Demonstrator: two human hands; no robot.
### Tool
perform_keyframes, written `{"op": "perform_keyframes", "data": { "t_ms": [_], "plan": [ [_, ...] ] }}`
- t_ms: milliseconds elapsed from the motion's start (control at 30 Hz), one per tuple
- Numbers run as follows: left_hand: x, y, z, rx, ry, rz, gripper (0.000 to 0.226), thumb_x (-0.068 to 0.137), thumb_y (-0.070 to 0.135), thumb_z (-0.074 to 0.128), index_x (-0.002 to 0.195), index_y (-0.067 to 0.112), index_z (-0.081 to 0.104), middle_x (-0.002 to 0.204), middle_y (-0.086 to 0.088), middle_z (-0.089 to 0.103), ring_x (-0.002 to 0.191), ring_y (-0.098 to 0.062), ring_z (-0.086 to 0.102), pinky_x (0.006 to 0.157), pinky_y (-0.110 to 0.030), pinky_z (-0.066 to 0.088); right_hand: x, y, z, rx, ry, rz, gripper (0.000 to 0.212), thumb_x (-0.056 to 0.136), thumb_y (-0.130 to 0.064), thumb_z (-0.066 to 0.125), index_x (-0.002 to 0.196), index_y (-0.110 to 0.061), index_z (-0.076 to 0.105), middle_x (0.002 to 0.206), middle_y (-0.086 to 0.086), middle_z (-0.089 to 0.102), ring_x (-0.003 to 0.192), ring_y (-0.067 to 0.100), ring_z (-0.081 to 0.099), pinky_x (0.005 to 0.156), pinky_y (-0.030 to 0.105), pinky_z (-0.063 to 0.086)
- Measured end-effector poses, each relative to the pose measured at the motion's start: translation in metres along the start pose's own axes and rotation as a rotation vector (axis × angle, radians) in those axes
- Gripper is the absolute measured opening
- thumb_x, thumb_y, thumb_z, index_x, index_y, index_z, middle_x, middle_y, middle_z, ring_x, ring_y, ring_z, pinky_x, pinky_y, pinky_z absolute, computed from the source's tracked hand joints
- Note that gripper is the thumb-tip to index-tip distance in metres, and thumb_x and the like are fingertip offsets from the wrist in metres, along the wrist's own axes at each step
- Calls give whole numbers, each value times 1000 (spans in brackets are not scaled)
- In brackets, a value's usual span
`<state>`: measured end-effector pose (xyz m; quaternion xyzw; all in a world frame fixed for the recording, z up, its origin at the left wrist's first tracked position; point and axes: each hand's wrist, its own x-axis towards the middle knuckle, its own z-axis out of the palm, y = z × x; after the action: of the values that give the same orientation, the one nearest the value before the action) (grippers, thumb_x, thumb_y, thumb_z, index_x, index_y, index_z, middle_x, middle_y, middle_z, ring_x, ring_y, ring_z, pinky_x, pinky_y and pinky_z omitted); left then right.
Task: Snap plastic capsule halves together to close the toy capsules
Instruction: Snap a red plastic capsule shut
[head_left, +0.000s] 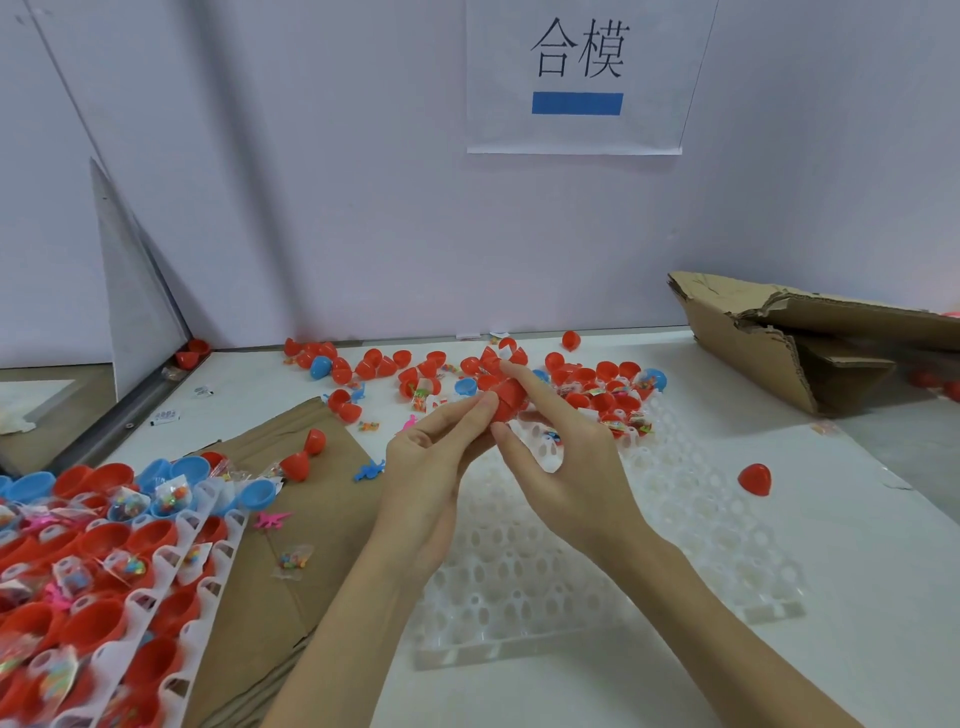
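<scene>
I see both hands gripping one red capsule (508, 399): left hand (431, 467) at 9 o'clock, right hand (563, 462) at 3 o'clock, fingers curled.

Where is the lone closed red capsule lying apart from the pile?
In the head view the closed red capsule lies on the white table to the right, just beyond the right edge of the clear plastic tray.

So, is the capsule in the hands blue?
No, the capsule held between the left hand and right hand is red.
</scene>
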<state>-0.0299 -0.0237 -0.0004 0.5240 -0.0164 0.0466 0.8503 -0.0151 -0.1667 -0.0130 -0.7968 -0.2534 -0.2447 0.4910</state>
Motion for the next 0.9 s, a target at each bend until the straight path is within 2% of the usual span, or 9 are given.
{"op": "perform_keyframes", "data": {
  "t_ms": [67,200,333,467,600,733,900],
  "plan": [
    [0,0,-1,13,-31,3,27,86,27,77,108,13,82,114,-11,78,111,-21,73,91,-20,56,0,-1,-1,-40,26,-3,60,94,-32,72,149,-22,49,135,-15,63,122,0,59,107,18,45],
    [-1,-2,3,47,-49,25,29,84,28,78,107,11,82,112,-12,78,112,-22,72,98,-27,57,0,-2,-2,-159,128,-30,64,87,-25,79,145,-13,54,122,-20,61,112,-6,58,100,3,38],
    [-2,-7,7,76,-25,19,34,82,27,81,110,8,80,115,-11,78,115,-21,71,109,-38,51,0,-4,-3,-207,189,-17,66,85,-25,80,144,-9,55,119,-3,72,104,-3,61,96,1,40],
    [-3,-10,11,98,13,31,34,79,28,83,108,12,82,113,-7,78,113,-18,72,112,-40,47,-1,-7,-4,-225,221,14,59,82,-22,82,136,-11,63,114,0,75,101,-8,57,90,-5,37],
    [-5,-11,13,125,9,53,30,83,25,83,111,15,81,114,-3,78,116,-15,70,111,-37,47,0,-8,-4,-216,208,38,49,84,-17,82,130,-8,67,114,2,75,100,5,67,94,0,40],
    [-7,-14,17,105,32,93,23,85,21,83,108,18,82,109,-3,80,112,-14,72,101,-26,52,1,-5,-1,-233,211,0,42,86,-11,79,125,-3,67,111,5,74,98,9,66,94,1,41],
    [-10,-20,25,94,110,174,18,85,18,84,103,20,83,102,-3,81,104,-15,75,85,-13,54,1,-1,-2,-270,227,-43,41,85,-5,80,124,-4,66,106,1,73,99,-6,52,90,-3,38]
  ]
}}
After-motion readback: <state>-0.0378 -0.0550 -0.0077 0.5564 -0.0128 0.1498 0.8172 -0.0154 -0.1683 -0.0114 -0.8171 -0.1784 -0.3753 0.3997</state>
